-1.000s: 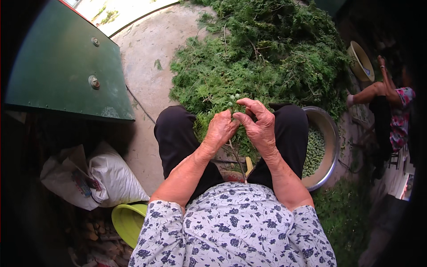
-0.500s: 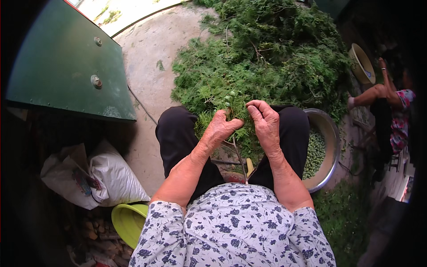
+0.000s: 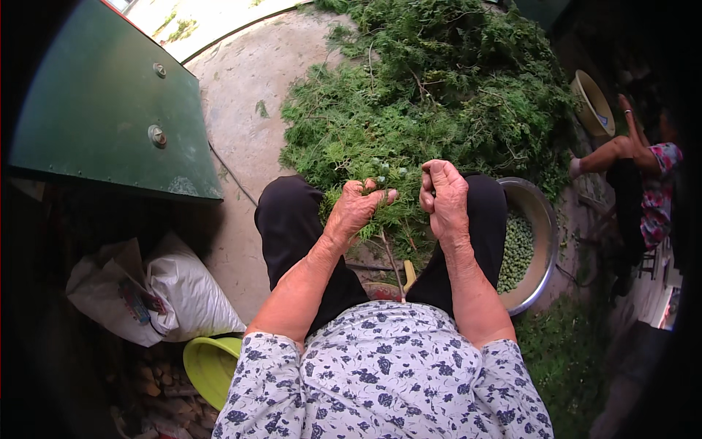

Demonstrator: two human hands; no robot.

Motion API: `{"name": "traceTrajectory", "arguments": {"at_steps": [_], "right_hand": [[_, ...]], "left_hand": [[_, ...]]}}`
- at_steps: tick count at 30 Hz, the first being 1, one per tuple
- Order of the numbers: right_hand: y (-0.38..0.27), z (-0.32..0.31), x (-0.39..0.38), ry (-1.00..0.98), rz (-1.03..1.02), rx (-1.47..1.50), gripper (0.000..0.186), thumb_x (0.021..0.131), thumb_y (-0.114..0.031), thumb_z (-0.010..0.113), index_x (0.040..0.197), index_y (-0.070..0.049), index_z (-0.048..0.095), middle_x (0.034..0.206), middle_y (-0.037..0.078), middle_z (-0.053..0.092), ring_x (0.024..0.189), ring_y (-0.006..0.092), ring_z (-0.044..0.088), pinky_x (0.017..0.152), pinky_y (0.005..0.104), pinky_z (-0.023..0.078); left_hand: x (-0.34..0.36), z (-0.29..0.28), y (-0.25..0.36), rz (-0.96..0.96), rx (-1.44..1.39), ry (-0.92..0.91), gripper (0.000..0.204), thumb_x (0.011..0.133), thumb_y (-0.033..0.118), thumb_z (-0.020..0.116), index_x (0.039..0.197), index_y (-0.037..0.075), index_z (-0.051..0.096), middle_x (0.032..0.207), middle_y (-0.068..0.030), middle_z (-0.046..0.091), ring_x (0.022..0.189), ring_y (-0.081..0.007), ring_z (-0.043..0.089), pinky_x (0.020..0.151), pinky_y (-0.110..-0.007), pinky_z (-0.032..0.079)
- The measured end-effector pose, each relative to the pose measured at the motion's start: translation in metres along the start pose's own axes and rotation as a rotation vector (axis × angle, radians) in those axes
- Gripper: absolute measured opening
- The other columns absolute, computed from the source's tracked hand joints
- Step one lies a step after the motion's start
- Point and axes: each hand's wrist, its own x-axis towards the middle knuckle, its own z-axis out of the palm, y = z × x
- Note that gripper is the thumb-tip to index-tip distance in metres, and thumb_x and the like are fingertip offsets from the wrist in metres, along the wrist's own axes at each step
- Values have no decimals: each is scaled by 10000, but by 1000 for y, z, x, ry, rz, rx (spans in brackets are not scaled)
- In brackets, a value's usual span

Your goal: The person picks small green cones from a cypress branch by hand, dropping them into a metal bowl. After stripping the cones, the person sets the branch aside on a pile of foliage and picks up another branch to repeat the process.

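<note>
Between my knees stands a leafy evergreen branch (image 3: 401, 210) with flat, feathery green sprays. Its bare stem comes down toward my lap. My left hand (image 3: 356, 211) is closed round the sprays on the branch's left side. Small pale-green cones (image 3: 382, 176) show among the foliage just beyond those fingers. My right hand (image 3: 448, 199) is raised to the right of the branch, apart from it, with the fingers curled in. What lies inside that hand, if anything, is hidden. By my right knee a metal basin (image 3: 548, 256) holds many small green cones (image 3: 517, 252).
A large heap of cut evergreen branches (image 3: 439, 88) spreads ahead. At left are a green metal cabinet (image 3: 110, 110), a white sack (image 3: 190, 289) and a yellow-green basin (image 3: 208, 366). Another person (image 3: 654, 172) sits at far right near a tan basin (image 3: 585, 102).
My right hand has drawn away from the branch, slightly up and to the right, and its fingers have curled in. My left hand stays on the sprays.
</note>
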Motion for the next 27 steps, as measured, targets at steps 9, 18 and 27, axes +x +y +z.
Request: {"name": "traceTrajectory", "arguments": {"at_steps": [9,18,27], "right_hand": [[3,7,0,-150,79,-60,205,883,-224,572,973,-45,529,728,-29,491,511,28,433,414,173,330],[15,-4,8,-61,118,154,150,894,-173,543,936,-31,520,754,2,510,535,46,432,422,167,327],[-8,7,1,-153,134,249,216,873,-182,577,991,-17,502,814,33,535,623,93,544,473,209,412]], "left_hand": [[6,-8,-11,62,279,-27,201,757,211,696,664,62,597,509,91,390,486,-33,301,437,-249,259],[0,0,-4,123,219,-46,161,804,179,616,844,29,659,609,53,507,564,-43,375,518,-224,342],[-4,-1,5,38,425,-19,219,800,218,637,712,23,592,535,32,399,533,-50,331,479,-255,319]]}}
